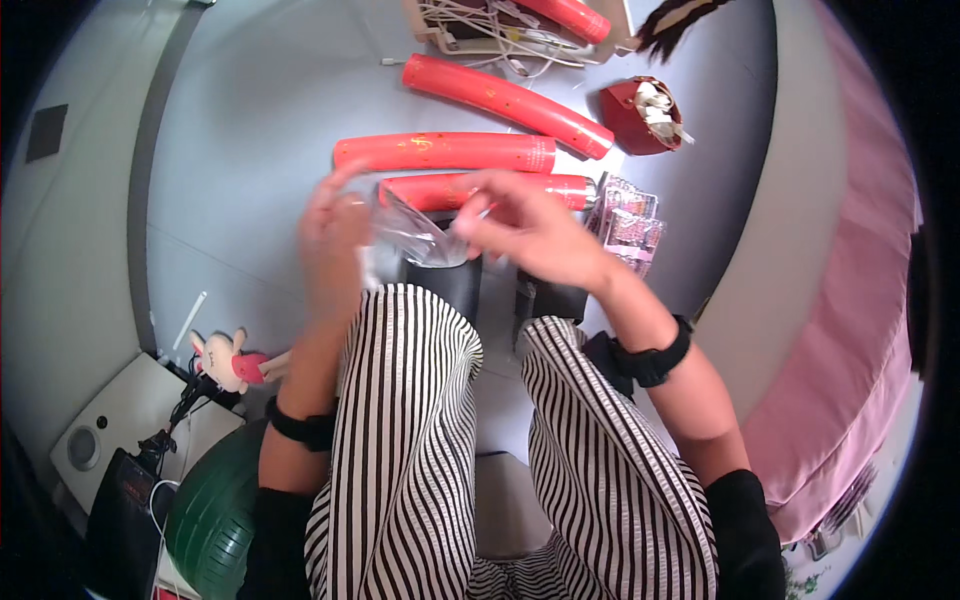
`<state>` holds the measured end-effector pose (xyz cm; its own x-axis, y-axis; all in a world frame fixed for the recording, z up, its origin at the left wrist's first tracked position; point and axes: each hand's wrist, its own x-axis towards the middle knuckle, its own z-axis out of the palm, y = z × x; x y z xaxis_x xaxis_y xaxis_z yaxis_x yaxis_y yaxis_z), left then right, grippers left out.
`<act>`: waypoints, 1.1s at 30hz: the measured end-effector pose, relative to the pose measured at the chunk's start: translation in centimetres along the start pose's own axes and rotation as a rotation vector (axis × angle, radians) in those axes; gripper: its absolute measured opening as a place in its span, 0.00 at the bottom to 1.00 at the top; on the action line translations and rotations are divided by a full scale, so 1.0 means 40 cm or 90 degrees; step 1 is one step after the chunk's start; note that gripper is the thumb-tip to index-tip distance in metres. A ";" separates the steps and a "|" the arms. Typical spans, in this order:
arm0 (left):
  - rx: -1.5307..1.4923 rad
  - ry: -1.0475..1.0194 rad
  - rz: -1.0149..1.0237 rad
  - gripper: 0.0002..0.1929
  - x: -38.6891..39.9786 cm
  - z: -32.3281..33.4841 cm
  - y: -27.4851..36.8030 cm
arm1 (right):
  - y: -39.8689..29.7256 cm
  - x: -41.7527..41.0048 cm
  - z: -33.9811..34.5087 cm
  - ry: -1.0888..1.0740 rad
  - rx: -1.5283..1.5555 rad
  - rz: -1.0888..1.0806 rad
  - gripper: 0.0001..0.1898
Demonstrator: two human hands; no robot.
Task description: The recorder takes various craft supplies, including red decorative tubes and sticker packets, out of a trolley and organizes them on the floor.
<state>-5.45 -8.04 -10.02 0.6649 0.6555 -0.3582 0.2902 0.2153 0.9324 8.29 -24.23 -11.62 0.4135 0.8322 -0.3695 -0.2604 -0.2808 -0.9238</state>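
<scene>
A crumpled piece of clear plastic film (pixel 420 236) is spread in the air between my hands, above a black shoe (pixel 450 289). My left hand (pixel 334 232), blurred by motion, has its fingers curled at the film's left edge and seems to grip it. At the other side is my right hand (pixel 529 229), thumb and fingers bent close to the film; whether they pinch it is unclear. Just beyond my hands lies a red tube (pixel 427 191) with a silvery end, partly covered by my right hand. Two more, a straight red tube (pixel 487 153) and a slanted red tube (pixel 510 105), lie farther out.
Patterned packets (pixel 634 232) lie to the right, below a red pouch (pixel 630 116) with white contents. A bin (pixel 619 37) at the top holds white cables and another red tube. At left are a plush toy (pixel 221 361), a white stick (pixel 190 319) and a green ball (pixel 214 517).
</scene>
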 end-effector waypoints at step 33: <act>0.706 0.089 0.158 0.24 0.050 -0.206 -0.266 | 0.087 -0.024 -0.115 -0.101 -0.534 -0.033 0.05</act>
<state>-12.89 -3.05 -20.28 0.7264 0.6804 -0.0967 0.6550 -0.6428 0.3971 10.99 -28.20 -14.94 0.2642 0.8931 -0.3641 0.5128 -0.4498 -0.7312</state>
